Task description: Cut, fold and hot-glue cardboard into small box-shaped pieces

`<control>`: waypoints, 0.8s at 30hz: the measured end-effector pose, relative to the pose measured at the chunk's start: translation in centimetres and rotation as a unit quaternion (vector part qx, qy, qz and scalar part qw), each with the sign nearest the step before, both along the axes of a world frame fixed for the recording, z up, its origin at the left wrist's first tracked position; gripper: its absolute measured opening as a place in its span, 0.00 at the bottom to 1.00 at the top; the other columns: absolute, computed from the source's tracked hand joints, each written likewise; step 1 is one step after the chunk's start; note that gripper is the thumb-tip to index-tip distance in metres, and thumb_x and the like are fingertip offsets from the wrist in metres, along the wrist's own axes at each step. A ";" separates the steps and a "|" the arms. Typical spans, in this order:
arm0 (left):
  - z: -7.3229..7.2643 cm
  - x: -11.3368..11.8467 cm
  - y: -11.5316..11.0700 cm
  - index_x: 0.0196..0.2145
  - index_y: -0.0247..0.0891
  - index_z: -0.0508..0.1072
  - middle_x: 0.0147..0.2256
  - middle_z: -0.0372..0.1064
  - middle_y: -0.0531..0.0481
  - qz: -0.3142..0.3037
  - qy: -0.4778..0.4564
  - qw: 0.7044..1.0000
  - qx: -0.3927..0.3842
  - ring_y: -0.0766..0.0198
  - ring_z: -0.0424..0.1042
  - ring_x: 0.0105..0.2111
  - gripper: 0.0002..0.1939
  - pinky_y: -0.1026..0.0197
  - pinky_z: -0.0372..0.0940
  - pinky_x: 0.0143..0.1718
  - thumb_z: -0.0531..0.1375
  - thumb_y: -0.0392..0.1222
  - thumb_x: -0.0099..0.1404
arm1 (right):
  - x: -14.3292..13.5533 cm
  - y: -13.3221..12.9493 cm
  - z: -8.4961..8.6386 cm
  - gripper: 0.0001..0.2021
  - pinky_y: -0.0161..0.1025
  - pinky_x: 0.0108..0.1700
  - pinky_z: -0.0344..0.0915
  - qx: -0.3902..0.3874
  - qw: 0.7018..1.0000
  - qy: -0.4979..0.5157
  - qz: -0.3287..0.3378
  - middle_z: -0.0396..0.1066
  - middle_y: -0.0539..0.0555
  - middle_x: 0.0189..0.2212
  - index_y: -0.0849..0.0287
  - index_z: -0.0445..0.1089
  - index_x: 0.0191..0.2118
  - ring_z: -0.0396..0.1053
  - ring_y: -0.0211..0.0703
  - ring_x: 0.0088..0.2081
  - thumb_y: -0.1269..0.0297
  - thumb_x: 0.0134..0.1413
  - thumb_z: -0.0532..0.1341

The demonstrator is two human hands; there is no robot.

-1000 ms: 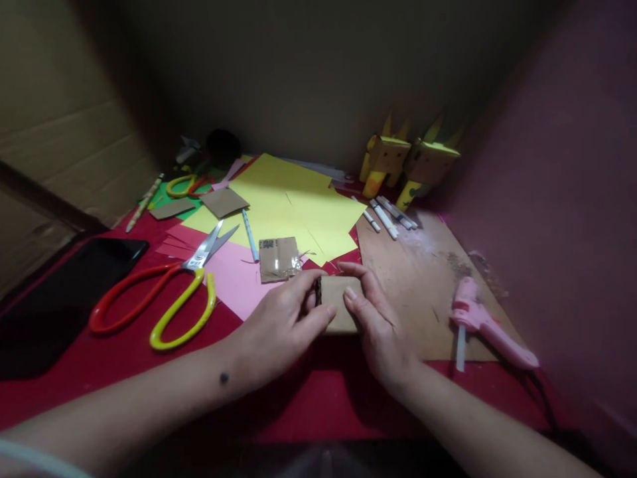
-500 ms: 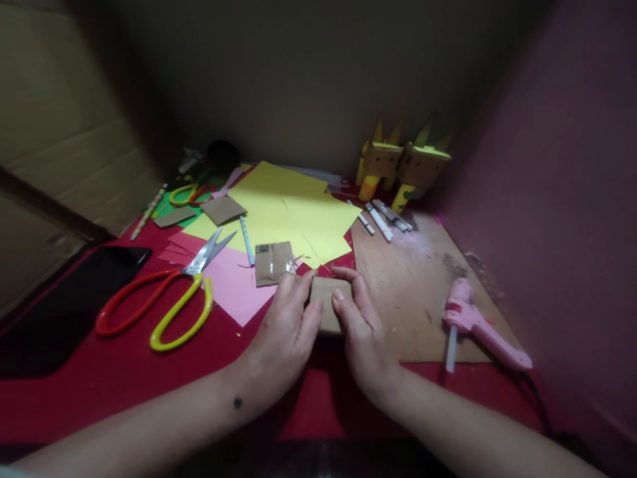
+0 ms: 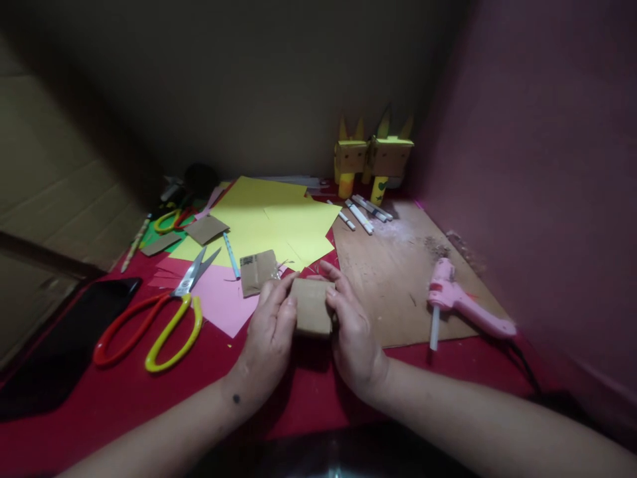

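Observation:
Between both hands sits a small brown cardboard box, its flat top facing up. My left hand is closed on its left side, thumb along the edge. On the right side my right hand grips it, thumb at the top corner and fingers behind. The box's underside is hidden. Just beyond my left hand lies a cardboard piece with shiny tape. Large scissors with red and yellow handles lie partly spread to the left. Right of my right hand rests a pink glue gun with a glue stick in it.
Yellow paper and pink paper cover the middle. A cardboard sheet lies right, with several white markers at its far end. Two cardboard animal figures stand at the back. A black phone-like slab lies left.
The view has turned slightly right, so things sit further left. My right thumb has moved from the box's top to its right edge, and more of the top shows.

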State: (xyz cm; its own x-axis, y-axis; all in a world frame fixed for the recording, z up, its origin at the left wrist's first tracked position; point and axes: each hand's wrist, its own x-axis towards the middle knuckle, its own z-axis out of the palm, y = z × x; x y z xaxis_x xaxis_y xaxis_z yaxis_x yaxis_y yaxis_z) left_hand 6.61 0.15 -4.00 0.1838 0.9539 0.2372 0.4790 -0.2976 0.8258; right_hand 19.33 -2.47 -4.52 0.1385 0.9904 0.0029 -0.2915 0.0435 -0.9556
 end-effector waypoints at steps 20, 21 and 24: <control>-0.6 -0.2 0.3 0.58 0.31 0.66 0.56 0.65 0.37 -0.020 0.015 0.997 0.069 0.54 0.61 0.60 0.26 0.46 0.54 0.63 0.45 0.48 0.70 | 0.1 -0.2 0.0 0.19 0.48 0.60 0.58 0.042 0.990 -0.128 -0.034 0.67 0.58 0.56 0.58 0.63 0.56 0.64 0.46 0.56 0.58 0.64 0.48; -0.6 -0.2 0.3 0.57 0.31 0.66 0.56 0.65 0.37 -0.022 0.021 0.997 0.076 0.55 0.61 0.60 0.26 0.46 0.54 0.64 0.45 0.48 0.70 | 0.0 -0.3 0.1 0.18 0.49 0.58 0.60 0.028 0.991 -0.128 -0.033 0.68 0.58 0.53 0.57 0.64 0.54 0.66 0.47 0.54 0.58 0.65 0.47; -0.6 -0.1 0.4 0.58 0.31 0.65 0.56 0.64 0.37 -0.028 0.027 0.996 0.078 0.56 0.59 0.61 0.25 0.47 0.53 0.64 0.44 0.47 0.71 | -0.3 -0.5 0.4 0.16 0.51 0.56 0.61 0.008 0.991 -0.129 -0.033 0.67 0.58 0.52 0.56 0.62 0.52 0.65 0.48 0.53 0.57 0.65 0.46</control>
State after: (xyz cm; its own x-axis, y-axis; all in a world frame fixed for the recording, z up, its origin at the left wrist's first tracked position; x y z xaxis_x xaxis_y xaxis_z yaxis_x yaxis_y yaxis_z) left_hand 6.51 0.51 -4.56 0.2523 0.8944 0.3694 0.5008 -0.4473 0.7410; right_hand 18.99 -2.95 -4.10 0.1957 0.9788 0.0613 -0.0339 0.0693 -0.9970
